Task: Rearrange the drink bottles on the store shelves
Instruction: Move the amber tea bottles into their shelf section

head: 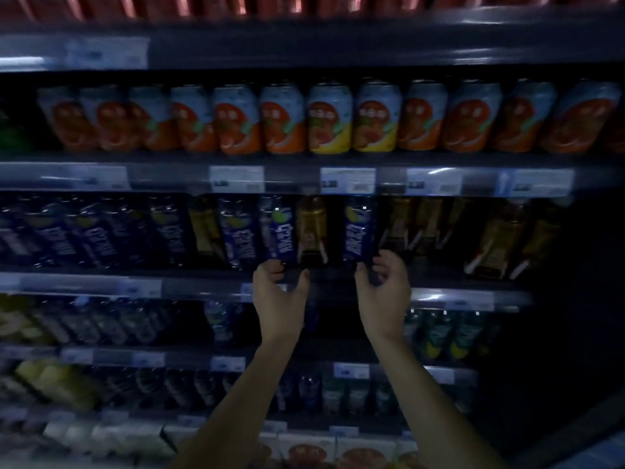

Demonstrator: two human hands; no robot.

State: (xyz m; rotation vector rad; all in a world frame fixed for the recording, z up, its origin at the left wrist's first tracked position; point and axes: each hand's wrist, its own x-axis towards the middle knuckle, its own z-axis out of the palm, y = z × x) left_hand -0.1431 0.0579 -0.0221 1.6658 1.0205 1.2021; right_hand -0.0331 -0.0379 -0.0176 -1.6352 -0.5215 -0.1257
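Note:
The middle shelf [203,277] holds a row of blue-labelled bottles with gold-labelled bottles mixed in. My left hand [279,294] reaches up to the base of one blue bottle [278,231]. Its fingers and thumb curl around the bottom of that bottle, right beside a gold bottle [311,228]. My right hand [384,287] is cupped under another blue bottle [357,228], thumb touching its base and fingers spread to the right. A dark gap separates the gold bottle from this second blue bottle. More gold bottles [497,238] stand further right.
Orange and yellow drink cans [329,118] fill the shelf above. Below are shelves of dark bottles [439,333] and cartons [304,450]. Price tags [348,180] line the shelf edges. The picture is dim and blurred.

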